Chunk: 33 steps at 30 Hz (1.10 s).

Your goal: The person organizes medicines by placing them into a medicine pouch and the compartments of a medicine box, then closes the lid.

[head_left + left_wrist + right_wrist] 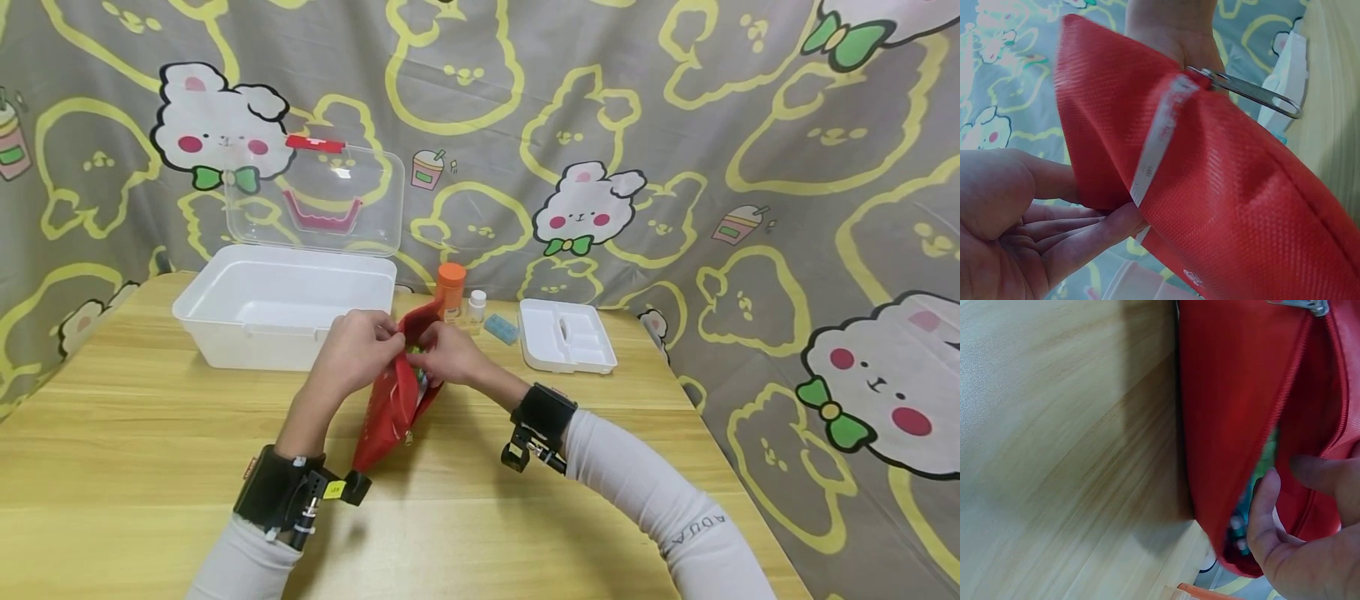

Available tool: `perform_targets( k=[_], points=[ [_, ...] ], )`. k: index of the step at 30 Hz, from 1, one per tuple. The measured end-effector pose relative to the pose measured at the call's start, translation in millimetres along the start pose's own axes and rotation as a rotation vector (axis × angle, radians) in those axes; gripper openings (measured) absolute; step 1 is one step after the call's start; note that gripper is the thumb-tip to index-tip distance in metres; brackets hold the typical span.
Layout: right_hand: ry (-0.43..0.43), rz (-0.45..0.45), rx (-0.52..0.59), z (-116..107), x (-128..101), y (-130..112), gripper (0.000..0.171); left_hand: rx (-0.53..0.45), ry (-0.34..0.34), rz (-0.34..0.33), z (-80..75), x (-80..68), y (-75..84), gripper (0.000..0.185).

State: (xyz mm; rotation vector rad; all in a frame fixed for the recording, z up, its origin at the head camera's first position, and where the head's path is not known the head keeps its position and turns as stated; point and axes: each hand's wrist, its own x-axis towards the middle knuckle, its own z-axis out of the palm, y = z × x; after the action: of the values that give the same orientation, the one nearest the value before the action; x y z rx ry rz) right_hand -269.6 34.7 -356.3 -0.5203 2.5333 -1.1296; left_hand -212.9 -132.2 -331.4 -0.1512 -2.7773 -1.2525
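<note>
White open plastic storage box [281, 312] with clear hinged lid is seen at the far left edge of the light wooden table [150, 467]; not touched.

Left hand [358, 346]: fingers curled onto the left lip of the red woven-fabric zipper pouch [393, 400]. In the left wrist view, fabric is pinched between thumb and fingertips [1094, 240], beside a white sewn-in strip.

Pouch: held just above mid-table, between both hands, in front of the box. Long axis runs near-to-far, tilted: closed end points down toward the near edge, open mouth is up at the fingers. The zipper is undone and its metal pull [1254, 94] hangs loose on the far side.

Right hand [450, 354]: the right lip of the mouth is gripped, thumb and finger curled around the zipper edge; fingers [1266, 519] sit at the gap in the right wrist view. Green and white contents are glimpsed inside; what they are cannot be told.

Key relation: the opening lies directly between the two hands, both equally near, each on its own side.

Further right along the far edge: orange-capped bottle [451, 290], small white-capped vial [477, 304], light blue pill case [501, 328], white compartment tray [566, 336], all well apart from the hands.
</note>
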Motion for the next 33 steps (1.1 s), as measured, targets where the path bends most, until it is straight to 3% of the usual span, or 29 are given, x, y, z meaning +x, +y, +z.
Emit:
perform_targets(
  k=[10, 14, 17, 22, 25, 29, 33],
  points=[
    [0.013, -0.011, -0.005, -3, 2, 2, 0.030, 0.009, -0.004, -0.010, 0.4, -1.1, 0.0, 0.021],
    [0.089, -0.005, -0.013, -11, 6, 4, 0.026, 0.001, -0.010, -0.020, 0.5, -0.9, 0.4, 0.020],
    [0.161, -0.005, -0.008, -19, 12, 8, 0.014, -0.001, -0.008, -0.020, 0.8, -0.6, 0.7, 0.020],
    [0.279, 0.016, -0.030, -29, 20, 16, 0.030, -0.011, -0.007, -0.024, 1.8, 0.0, 0.8, 0.020],
    [0.314, 0.050, -0.027, -32, 24, 20, 0.016, -0.013, -0.006, -0.022, 2.4, 0.3, 0.6, 0.021],
    [0.246, 0.061, 0.057, -34, 29, 22, 0.034, -0.021, -0.007, -0.023, 3.2, 0.4, -0.1, 0.021],
    [0.146, 0.051, 0.141, -36, 31, 21, 0.037, -0.022, -0.011, -0.030, 3.2, 0.3, -0.5, 0.022]
  ],
)
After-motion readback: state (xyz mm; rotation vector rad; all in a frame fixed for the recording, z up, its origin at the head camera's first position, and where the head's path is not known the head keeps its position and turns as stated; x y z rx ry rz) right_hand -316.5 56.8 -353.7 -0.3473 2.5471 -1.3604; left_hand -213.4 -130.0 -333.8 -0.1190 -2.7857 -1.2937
